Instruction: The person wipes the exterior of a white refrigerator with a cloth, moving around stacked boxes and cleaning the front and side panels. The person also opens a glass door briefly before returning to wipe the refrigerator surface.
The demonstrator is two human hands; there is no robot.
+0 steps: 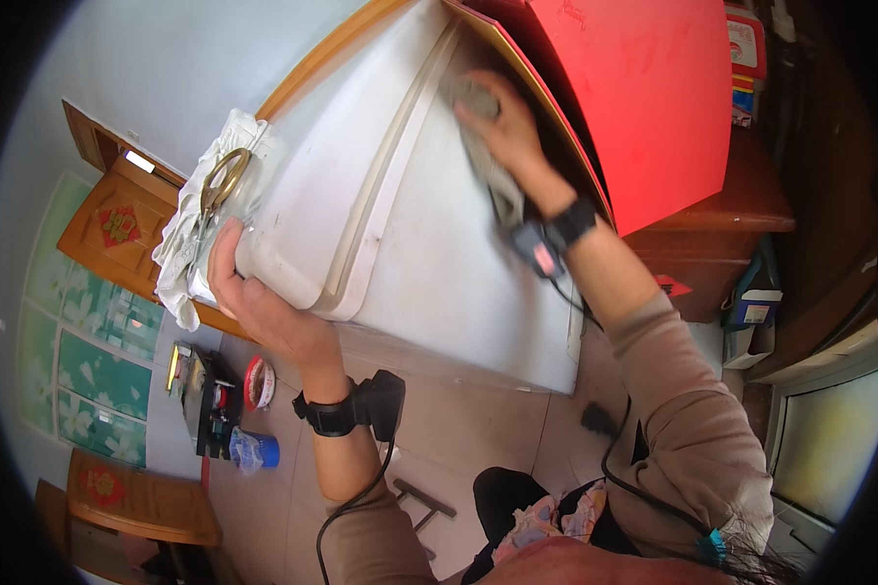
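A grey cloth (pixel 478 150), bunched and somewhat blurred, is in my right hand (pixel 505 128), against the side panel of a large white box-shaped appliance (pixel 439 292) with a rounded lid edge. My left hand (pixel 263 307) rests against the near left corner of its lid, fingers spread and holding nothing. Beside those fingers, a pair of scissors with gold-coloured handles (pixel 223 179) lies on a white lace cloth (pixel 175 256). Both wrists carry black straps with cabled devices.
Large red boards (pixel 644 95) lean along the appliance's right side, by a dark red wooden cabinet (pixel 710 227). A small stool (pixel 424 504), a blue bin (pixel 263 450) and a red-and-white round container (pixel 259 382) stand on the tiled floor.
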